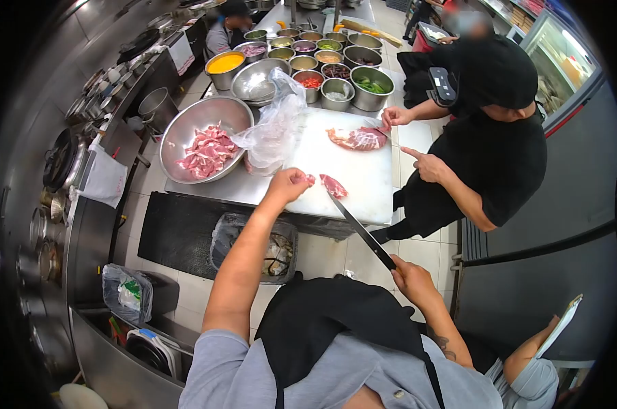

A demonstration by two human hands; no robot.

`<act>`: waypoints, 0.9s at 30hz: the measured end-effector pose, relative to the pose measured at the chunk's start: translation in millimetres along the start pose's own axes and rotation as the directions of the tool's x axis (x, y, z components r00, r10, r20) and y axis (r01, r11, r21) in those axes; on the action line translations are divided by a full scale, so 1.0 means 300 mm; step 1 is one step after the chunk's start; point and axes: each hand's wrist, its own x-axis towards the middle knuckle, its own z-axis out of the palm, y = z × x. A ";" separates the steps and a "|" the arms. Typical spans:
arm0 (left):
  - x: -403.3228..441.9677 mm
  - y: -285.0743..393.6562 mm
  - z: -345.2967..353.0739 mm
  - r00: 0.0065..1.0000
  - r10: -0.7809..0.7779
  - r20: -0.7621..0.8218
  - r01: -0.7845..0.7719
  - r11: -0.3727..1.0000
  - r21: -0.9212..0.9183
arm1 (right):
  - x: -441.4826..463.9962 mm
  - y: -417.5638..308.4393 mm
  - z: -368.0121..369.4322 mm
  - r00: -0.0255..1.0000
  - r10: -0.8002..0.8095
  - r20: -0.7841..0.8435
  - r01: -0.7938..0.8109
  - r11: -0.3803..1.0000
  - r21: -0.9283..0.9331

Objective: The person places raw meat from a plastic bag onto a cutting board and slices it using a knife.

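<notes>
My right hand (412, 278) is wrapped round the handle of a long knife (356, 225). The knife's tip touches a small piece of red meat (333, 185) on the white cutting board (353, 167). Just left of that piece, my left hand (289, 185) pinches a small bit of meat (310, 180). Farther back on the board lies a larger piece of meat (358, 138), beside a co-worker's hand. Sliced meat (209, 151) fills part of a big steel bowl (179, 123) on the left. A clear plastic bag (271, 126) lies between bowl and board.
Several steel containers of ingredients (371, 85) stand behind the board. A person in black (486, 129) stands at the right, one finger pointing toward the board. Another person's arm with a clipboard (559, 326) is at lower right. A lined bin (254, 249) sits below the table edge.
</notes>
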 end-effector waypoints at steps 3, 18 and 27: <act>-0.017 0.199 -0.132 0.970 0.218 -0.106 -0.237 0.947 -0.218 | -0.009 -0.003 0.008 1.000 0.012 -0.008 -0.012 1.000 0.009; -0.036 0.252 -0.666 0.677 0.553 -0.486 0.135 0.555 0.821 | -0.050 -0.016 -0.002 0.991 0.076 -0.107 -0.061 0.988 0.139; -0.011 0.119 0.110 0.715 0.696 0.064 -0.544 0.496 0.677 | -0.044 0.025 0.047 0.981 0.129 -0.148 -0.116 0.989 0.095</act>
